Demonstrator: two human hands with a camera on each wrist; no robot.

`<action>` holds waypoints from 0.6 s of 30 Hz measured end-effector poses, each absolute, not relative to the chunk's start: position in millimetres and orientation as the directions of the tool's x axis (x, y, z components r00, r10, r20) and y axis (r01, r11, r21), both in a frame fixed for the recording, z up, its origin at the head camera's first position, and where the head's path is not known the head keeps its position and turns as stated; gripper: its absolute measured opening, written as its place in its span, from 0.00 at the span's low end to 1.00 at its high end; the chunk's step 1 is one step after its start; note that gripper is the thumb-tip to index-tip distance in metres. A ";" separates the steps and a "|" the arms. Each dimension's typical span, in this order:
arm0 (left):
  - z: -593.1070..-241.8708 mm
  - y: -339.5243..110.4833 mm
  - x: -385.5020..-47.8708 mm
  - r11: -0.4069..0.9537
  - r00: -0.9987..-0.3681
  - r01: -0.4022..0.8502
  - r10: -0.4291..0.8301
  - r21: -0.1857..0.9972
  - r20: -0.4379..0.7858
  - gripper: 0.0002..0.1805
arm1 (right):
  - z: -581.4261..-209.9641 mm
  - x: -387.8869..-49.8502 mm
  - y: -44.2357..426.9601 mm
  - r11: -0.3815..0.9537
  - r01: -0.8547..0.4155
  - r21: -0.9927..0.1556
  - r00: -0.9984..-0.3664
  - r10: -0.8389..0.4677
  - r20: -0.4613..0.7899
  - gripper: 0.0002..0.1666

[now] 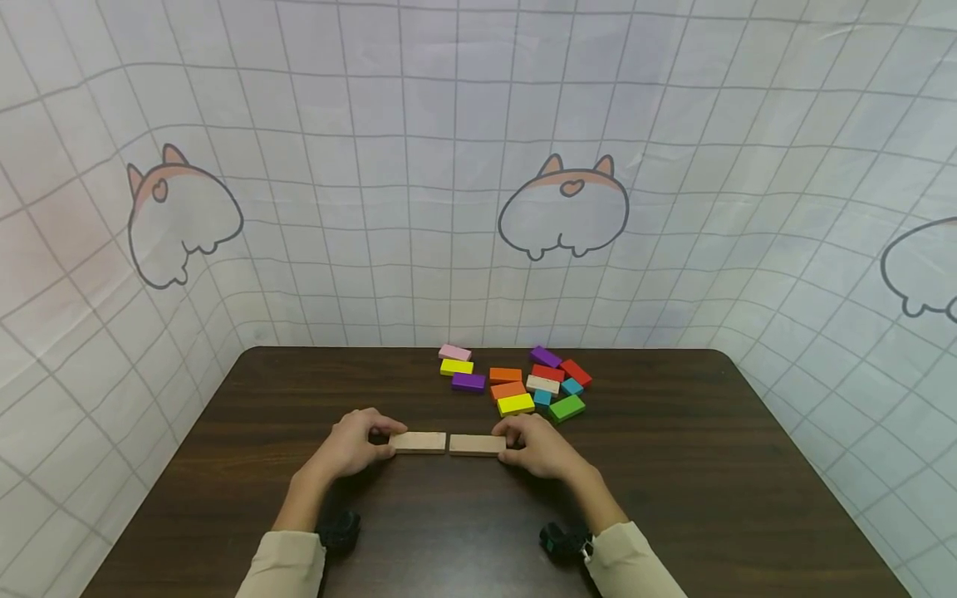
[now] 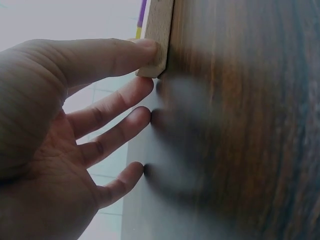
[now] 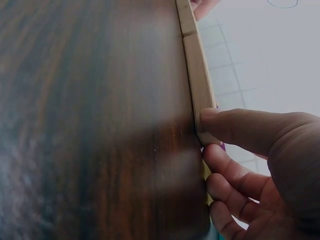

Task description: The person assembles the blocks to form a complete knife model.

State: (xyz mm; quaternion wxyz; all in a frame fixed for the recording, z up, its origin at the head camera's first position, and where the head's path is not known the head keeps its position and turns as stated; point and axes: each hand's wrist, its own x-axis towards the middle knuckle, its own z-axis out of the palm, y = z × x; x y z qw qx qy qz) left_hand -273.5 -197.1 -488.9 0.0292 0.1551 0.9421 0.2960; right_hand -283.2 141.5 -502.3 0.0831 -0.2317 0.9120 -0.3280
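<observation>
Two plain wooden blocks lie flat on the dark table, end to end in a row with a narrow gap in the head view. My left hand (image 1: 353, 444) pinches the outer end of the left wooden block (image 1: 419, 443) between thumb and fingers. At the far end of the right wooden block (image 1: 476, 445), my right hand (image 1: 542, 447) pinches in the same way. In the left wrist view the thumb (image 2: 110, 60) presses on the block's side, the other fingers spread near the tabletop. The right thumb (image 3: 235, 125) lies against the right block in its wrist view.
Beyond the hands lie several coloured blocks: a yellow block (image 1: 516, 404), a green block (image 1: 566, 409), an orange block (image 1: 506, 375) and a purple block (image 1: 468, 382) among them. A grid-patterned cloth (image 1: 359, 208) hangs behind the dark table (image 1: 673, 482).
</observation>
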 end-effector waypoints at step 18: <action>-490.6 -192.4 -274.5 0.778 -0.951 0.276 0.308 0.564 0.040 0.15 | -500.3 -280.1 139.5 0.679 -0.345 -0.648 -0.888 -0.459 -0.008 0.16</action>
